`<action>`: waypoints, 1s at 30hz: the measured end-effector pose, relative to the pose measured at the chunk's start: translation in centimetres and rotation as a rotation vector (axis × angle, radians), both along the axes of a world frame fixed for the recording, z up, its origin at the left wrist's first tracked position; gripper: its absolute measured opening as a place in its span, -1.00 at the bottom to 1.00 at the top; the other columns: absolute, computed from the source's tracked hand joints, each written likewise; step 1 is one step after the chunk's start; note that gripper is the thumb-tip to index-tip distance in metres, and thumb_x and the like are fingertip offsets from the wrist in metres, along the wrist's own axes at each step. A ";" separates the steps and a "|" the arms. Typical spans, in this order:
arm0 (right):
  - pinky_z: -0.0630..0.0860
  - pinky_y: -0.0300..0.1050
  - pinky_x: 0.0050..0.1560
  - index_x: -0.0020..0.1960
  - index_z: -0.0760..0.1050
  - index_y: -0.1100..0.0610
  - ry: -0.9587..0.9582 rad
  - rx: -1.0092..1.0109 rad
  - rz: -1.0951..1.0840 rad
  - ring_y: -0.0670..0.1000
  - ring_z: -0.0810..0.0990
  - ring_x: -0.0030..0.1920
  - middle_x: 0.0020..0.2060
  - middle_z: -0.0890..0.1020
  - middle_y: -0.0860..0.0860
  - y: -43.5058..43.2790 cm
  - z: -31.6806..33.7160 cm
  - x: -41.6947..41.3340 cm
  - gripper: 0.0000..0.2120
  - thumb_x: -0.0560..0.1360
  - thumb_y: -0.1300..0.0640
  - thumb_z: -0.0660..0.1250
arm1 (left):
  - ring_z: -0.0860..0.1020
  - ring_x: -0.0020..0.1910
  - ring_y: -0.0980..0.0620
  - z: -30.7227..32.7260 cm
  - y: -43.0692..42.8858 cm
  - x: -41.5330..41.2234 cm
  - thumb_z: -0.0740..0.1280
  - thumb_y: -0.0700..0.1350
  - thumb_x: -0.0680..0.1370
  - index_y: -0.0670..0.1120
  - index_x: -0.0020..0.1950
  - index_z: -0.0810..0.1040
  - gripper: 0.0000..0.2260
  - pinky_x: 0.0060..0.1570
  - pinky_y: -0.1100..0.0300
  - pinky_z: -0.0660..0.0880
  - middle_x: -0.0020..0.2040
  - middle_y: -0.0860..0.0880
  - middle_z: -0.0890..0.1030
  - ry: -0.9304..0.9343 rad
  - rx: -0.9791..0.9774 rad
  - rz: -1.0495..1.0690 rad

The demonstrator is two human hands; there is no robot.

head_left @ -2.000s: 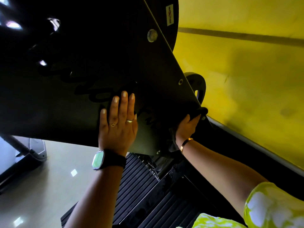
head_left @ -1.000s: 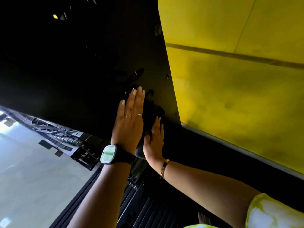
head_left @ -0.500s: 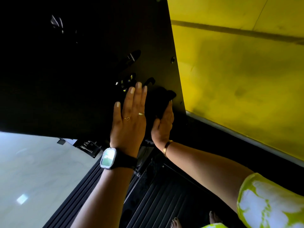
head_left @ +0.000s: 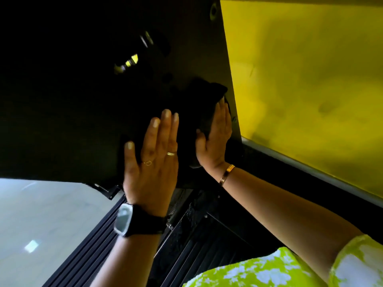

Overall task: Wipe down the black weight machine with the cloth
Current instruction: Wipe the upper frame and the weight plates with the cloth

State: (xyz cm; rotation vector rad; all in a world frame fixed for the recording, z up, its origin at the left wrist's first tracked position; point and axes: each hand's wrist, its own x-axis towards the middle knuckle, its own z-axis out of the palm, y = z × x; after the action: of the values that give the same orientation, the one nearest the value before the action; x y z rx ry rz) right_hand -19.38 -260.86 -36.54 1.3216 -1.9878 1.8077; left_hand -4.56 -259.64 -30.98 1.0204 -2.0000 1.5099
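Observation:
The black weight machine (head_left: 72, 104) fills the upper left as a broad dark flat panel. My left hand (head_left: 153, 160), with a watch and two rings, lies flat and open against the panel near its lower edge. A dark cloth (head_left: 203, 100) sits bunched on the panel close to its right edge, hard to make out against the black surface. My right hand (head_left: 215, 137) presses on the cloth from below, fingers wrapped onto it. The two hands are side by side, a small gap apart.
A yellow wall (head_left: 310, 79) rises right of the panel, with a grey ledge (head_left: 310, 172) along its base. Black ribbed floor plates (head_left: 186, 245) lie beneath the hands. A pale glossy floor (head_left: 41, 224) spreads at the lower left.
My right hand moved from the panel's lower right edge up onto its face with the cloth, then slid it up toward the right edge. The left hand stayed flat on the panel.

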 end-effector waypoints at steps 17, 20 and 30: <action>0.33 0.11 0.17 0.50 0.06 -0.07 0.902 -0.281 0.145 0.23 0.20 0.45 0.46 0.25 -0.01 0.5 -14.6 -3.6 -0.45 0.55 -0.08 0.09 | 0.07 0.55 -0.20 0.7 -0.2 1.3 0.00 0.01 0.70 -0.06 0.60 0.07 -0.53 0.47 -0.21 -0.08 0.58 -0.15 0.12 -0.075 -0.097 -0.084; 0.48 0.23 0.09 0.49 0.12 -0.08 0.967 -0.191 0.139 0.27 0.24 0.39 0.43 0.26 0.02 -0.3 -16.7 -6.7 -0.32 0.42 -0.07 0.28 | 0.09 0.55 -0.20 0.7 0.1 1.4 0.00 0.01 0.70 -0.08 0.59 0.10 -0.54 0.46 -0.24 -0.04 0.57 -0.16 0.15 -0.108 -0.126 -0.058; 0.39 0.16 0.17 0.52 0.13 -0.07 0.695 -0.249 0.220 0.25 0.25 0.44 0.51 0.22 -0.03 1.6 -13.9 -2.7 -0.38 0.48 -0.07 0.15 | 0.06 0.56 -0.14 -1.5 -0.5 -0.9 -0.03 0.06 0.69 -0.08 0.59 0.09 -0.51 0.45 -0.28 -0.08 0.58 -0.12 0.11 -0.348 -0.061 0.029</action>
State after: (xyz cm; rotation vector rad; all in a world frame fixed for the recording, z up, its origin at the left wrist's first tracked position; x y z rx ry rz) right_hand -22.04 -259.30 -50.41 1.8055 -1.2544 1.3320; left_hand -5.42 -260.10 -32.48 0.8087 -2.1565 1.8576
